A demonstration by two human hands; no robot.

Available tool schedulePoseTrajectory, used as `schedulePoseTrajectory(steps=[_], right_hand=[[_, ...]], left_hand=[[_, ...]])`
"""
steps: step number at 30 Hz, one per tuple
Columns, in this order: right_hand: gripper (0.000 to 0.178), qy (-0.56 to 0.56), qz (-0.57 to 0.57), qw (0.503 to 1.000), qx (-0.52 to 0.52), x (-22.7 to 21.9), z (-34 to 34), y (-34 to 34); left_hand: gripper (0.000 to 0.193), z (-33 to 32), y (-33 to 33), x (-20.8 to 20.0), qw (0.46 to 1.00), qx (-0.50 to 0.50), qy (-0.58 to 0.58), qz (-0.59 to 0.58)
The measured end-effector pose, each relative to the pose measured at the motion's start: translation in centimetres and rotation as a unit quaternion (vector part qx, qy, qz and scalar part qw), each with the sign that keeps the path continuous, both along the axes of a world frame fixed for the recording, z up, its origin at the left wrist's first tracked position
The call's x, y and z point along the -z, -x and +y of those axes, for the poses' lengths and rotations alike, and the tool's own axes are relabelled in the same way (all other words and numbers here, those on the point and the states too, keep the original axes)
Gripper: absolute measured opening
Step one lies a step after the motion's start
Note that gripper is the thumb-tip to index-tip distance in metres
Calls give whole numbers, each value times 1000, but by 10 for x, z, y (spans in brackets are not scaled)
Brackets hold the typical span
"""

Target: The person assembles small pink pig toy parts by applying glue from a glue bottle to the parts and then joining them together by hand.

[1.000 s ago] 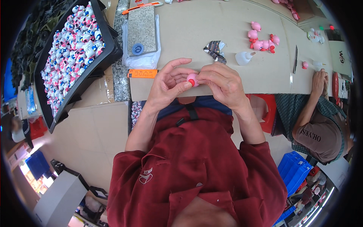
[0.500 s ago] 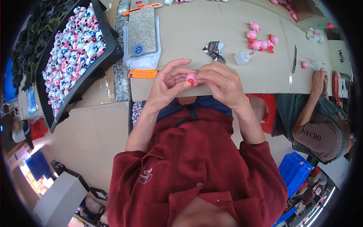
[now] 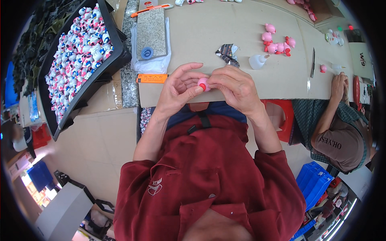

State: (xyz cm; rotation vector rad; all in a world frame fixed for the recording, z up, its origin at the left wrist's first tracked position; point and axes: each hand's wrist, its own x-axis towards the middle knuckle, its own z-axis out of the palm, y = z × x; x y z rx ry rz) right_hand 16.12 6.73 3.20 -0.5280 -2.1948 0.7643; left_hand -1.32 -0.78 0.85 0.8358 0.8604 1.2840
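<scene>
Between my two hands, just above the table's near edge, is a small pink toy figure (image 3: 204, 83) with a red part on it. My left hand (image 3: 181, 85) pinches it between thumb and fingers, its upper fingers partly stretched. From the other side my right hand (image 3: 236, 85) grips the figure with its fingertips, which hide part of it. Beyond my right hand lie a crumpled dark patterned cloth (image 3: 228, 53) and a white squeeze bottle (image 3: 257, 61). Several pink figures with red parts (image 3: 277, 47) stand in a group farther right.
At left, a black tray (image 3: 116, 52) holds many small white, pink and blue figures. A stone slab (image 3: 151, 34) bears a blue tape roll (image 3: 147, 52). Near it are an orange box (image 3: 152, 78) and an orange cutter (image 3: 150, 10). A co-worker (image 3: 337, 128) sits at right.
</scene>
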Motion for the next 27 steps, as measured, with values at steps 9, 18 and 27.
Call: schedulePoseTrajectory(steps=[9, 18, 27], right_hand=[[16, 20, 11, 1000, 11, 1, 0, -1], [15, 131, 75, 984, 98, -6, -15, 1], [19, 173, 104, 974, 107, 2, -23, -1]], left_hand=[[49, 0, -2, 1, 1000, -9, 0, 3], [46, -3, -9, 5, 998, -60, -13, -34], [35, 0, -21, 7, 994, -57, -56, -69]])
